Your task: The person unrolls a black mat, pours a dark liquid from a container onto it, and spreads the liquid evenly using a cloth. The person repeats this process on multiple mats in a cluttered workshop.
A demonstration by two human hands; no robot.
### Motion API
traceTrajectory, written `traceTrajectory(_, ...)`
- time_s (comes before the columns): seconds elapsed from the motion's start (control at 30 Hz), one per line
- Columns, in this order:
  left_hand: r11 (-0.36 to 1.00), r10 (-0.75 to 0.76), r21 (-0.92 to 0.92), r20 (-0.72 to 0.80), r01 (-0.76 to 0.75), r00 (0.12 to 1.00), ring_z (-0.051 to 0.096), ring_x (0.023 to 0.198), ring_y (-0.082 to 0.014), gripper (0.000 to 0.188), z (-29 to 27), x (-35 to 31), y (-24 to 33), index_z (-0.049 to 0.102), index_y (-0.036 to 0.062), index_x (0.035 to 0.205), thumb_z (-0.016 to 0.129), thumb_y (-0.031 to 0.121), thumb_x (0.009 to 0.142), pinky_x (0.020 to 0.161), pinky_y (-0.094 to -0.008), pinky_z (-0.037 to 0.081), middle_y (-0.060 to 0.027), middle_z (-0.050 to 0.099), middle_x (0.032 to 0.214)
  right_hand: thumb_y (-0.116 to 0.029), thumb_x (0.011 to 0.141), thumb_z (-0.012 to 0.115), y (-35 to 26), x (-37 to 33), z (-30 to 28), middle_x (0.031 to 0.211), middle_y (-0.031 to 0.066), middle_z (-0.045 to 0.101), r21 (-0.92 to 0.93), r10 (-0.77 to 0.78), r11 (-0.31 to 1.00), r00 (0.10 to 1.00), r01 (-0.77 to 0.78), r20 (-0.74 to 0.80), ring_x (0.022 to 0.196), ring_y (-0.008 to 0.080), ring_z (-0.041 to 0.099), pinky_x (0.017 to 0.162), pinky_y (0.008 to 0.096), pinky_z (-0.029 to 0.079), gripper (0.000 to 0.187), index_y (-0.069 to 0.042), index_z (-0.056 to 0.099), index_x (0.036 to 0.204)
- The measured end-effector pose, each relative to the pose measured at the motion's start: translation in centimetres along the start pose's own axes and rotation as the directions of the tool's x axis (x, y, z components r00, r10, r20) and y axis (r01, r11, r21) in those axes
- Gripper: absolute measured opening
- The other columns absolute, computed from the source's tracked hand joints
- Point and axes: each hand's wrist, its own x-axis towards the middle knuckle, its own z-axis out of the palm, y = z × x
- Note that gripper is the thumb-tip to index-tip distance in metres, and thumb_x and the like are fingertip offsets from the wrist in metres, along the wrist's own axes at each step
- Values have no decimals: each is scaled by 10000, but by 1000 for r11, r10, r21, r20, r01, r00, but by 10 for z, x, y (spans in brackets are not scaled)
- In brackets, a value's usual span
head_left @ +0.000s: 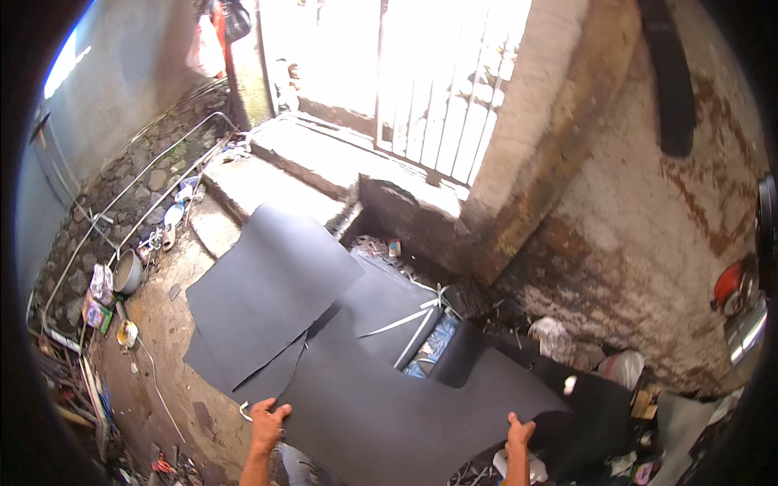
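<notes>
Work area, from largest part to smallest, placed about the dark grey sheet [389, 421] between your two hands. The stained wall [616, 243] rises to the right of the sheet; the barred gate [442, 89], partly washed out by glare, stands well beyond it. The steps [284, 158] lie beyond the sheet, to its left. The sheet itself is broad, with a curved cut-out in its far edge. A second sheet [275, 283], also dark grey, lies just beyond and to the left of it. A grey bowl [127, 271] sits well to the left of the sheet, near a rubble wall [146, 178]. Your left hand [267, 421] is clamped on the sheet's near left edge, thumb on top; your right hand [519, 433] is clamped on its near right edge, thumb raised. The two hands are well apart. Blue material [440, 340] shows within the sheet's cut-out, and a white strap [415, 344], knotted at one end, lies beside it
</notes>
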Motion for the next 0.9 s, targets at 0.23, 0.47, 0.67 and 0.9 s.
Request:
traceTrajectory(0.23, 908, -228, -384, -116, 168, 967, 598, 1057, -283, 569, -105, 84, 56, 597, -136, 1196, 762, 190, 761, 977, -378, 460, -203, 631, 1170, -69, 877, 663, -198, -135, -17, 1242, 193, 613, 550, -393, 807, 890, 214, 231, 1098, 294, 612, 961, 412, 488, 457, 99, 529, 1279)
traceTrajectory(0.47, 892, 151, -300, -510, -339, 847, 591, 821, -193, 245, -277, 216, 61, 651, -28, 938, 658, 202, 854, 789, -343, 478, -77, 620, 845, -204, 870, 739, -366, -250, 127, 1178, 207, 611, 254, -616, 785, 670, 565, 415, 1081, 256, 578, 994, 397, 448, 531, 148, 513, 1197)
traceTrajectory(0.67, 768, -211, -607, -540, -204, 815, 660, 883, -211, 318, -465, 292, 71, 691, 14, 1062, 682, 257, 857, 810, -331, 514, -83, 689, 1006, -284, 846, 768, -471, -355, 235, 1121, 198, 655, 472, -666, 731, 667, 493, 333, 947, 282, 656, 830, 404, 536, 543, 151, 618, 1135)
traceTrajectory(0.9, 840, -194, -497, -650, -217, 735, 670, 980, -211, 425, -515, 312, 59, 647, -21, 1217, 655, 293, 931, 884, -327, 519, -93, 679, 1142, -247, 882, 754, -486, -461, 330, 1115, 129, 676, 550, -729, 677, 553, 490, 404, 948, 205, 653, 881, 335, 515, 481, 111, 645, 1186)
